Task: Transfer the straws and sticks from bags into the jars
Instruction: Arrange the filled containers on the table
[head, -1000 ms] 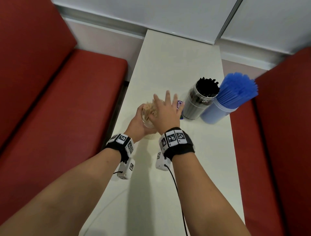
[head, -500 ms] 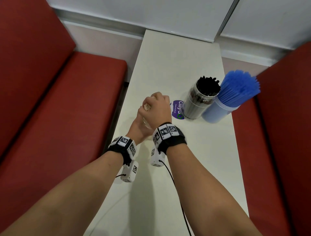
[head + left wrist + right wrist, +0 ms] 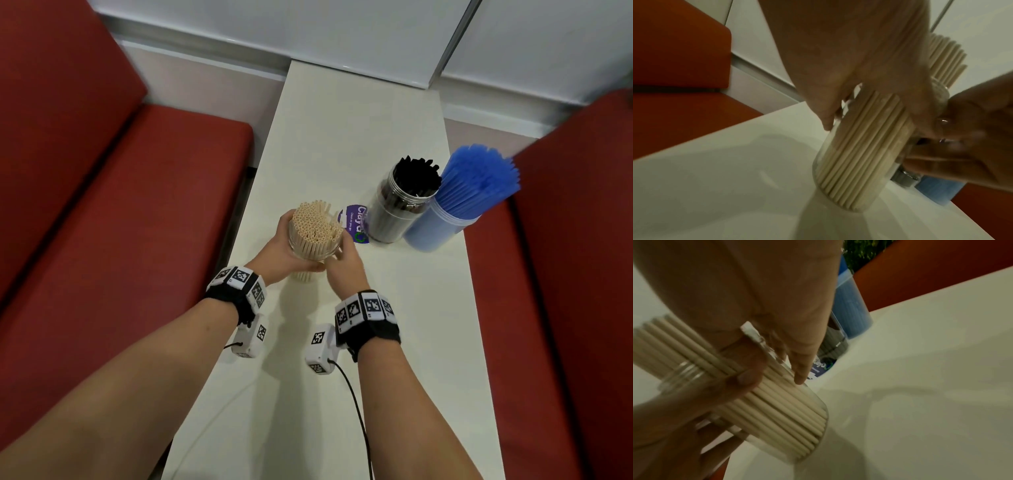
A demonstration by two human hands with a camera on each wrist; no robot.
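Nearly finished, by the look: three jars stand filled, no bags in view. Left hand (image 3: 279, 251) wraps the clear jar (image 3: 313, 245) of cream paper straws (image 3: 317, 222), tilted at table centre; right hand (image 3: 344, 265) cups its side, fingers loosely curled. At 2 o'clock: glossy black sticks (image 3: 416, 176), translucent blue straws (image 3: 479, 180).

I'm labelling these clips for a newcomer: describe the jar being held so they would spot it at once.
On the white table between the red benches stand three jars. The nearest one, a clear jar, is gripped by both hands; unlike its black-filled and blue-filled neighbours, it holds beige straws.
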